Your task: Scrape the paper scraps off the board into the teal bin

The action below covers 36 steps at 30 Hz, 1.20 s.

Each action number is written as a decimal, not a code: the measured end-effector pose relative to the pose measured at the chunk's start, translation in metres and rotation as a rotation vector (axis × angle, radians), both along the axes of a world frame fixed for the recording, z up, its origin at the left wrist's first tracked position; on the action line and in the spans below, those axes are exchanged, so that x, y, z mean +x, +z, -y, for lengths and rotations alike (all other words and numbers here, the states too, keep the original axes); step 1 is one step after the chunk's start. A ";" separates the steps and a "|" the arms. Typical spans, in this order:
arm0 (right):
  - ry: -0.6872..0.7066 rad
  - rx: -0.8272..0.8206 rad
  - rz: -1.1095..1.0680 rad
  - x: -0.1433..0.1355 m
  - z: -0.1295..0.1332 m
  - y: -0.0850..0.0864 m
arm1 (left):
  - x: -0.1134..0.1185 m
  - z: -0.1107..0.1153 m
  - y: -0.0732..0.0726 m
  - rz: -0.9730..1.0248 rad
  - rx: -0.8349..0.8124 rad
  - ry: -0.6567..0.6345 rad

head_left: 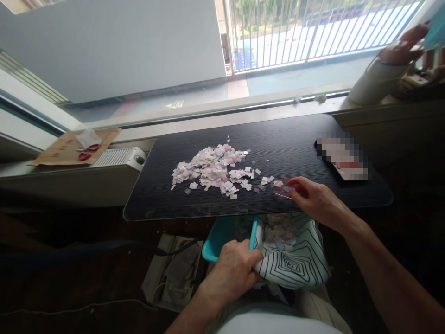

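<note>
1. Head view: black worktop point(288, 144) by a window, rounded corners, loose heap of small paper scraps point(212, 169) left of its middle, mostly white and pinkish.
2. Few stray scraps trail right from the heap toward the right hand point(314, 199).
3. Right hand: fingers narrow, pinching the right end of a see-through pinkish card point(281, 191). Card is low at the worktop's near edge, some scraps at it; can't tell if they lie on it or under it.
4. Left hand point(238, 262): fingers curled closed on the edge of a patterned cloth point(295, 269), right against the rim of a teal bin point(209, 250). Exact finger placement partly hidden.
5. Cloth is white with black lines, sits just right of the bin, below the worktop's near edge; more paper scraps lie in its hollow.
6. Right end of worktop: blurred-out flat item point(344, 157), kind unclear.
7. Left, by the window: brown envelope point(52, 149) with red-handled scissors point(84, 156) and a clear plastic piece point(88, 138) on top; white slatted unit point(120, 157) beside it.
8. Upper right, on the sill: white container point(375, 83).
9. Floor, lower left: open box point(153, 276), contents dim.
</note>
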State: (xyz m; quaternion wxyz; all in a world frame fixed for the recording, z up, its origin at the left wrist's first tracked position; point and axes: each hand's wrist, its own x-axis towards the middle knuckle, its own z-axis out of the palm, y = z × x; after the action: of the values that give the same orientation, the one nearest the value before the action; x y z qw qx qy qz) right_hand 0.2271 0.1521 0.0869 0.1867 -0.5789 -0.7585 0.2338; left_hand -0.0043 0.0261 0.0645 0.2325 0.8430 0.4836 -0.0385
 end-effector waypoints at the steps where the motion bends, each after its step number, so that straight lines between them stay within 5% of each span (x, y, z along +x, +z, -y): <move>1: 0.005 -0.012 -0.007 0.000 0.001 0.000 | -0.002 0.002 0.001 0.000 0.000 0.004; 14: 0.025 0.076 0.038 -0.006 -0.007 -0.005 | -0.008 0.010 0.005 -0.014 0.000 0.065; 26: 0.056 0.077 0.002 -0.013 -0.009 -0.004 | 0.017 -0.006 0.007 0.019 0.056 -0.149; 31: 0.173 0.035 0.005 -0.015 -0.005 0.002 | 0.023 -0.005 0.010 0.031 0.046 -0.171; 36: -0.037 0.086 0.006 0.011 0.001 0.001 | 0.025 -0.005 0.012 0.034 0.041 -0.177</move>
State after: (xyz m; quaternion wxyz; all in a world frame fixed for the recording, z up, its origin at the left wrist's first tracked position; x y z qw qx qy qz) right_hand 0.2384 0.1515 0.0881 0.2136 -0.5848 -0.7576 0.1959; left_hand 0.0205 0.0314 0.0760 0.2191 0.8875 0.4039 -0.0347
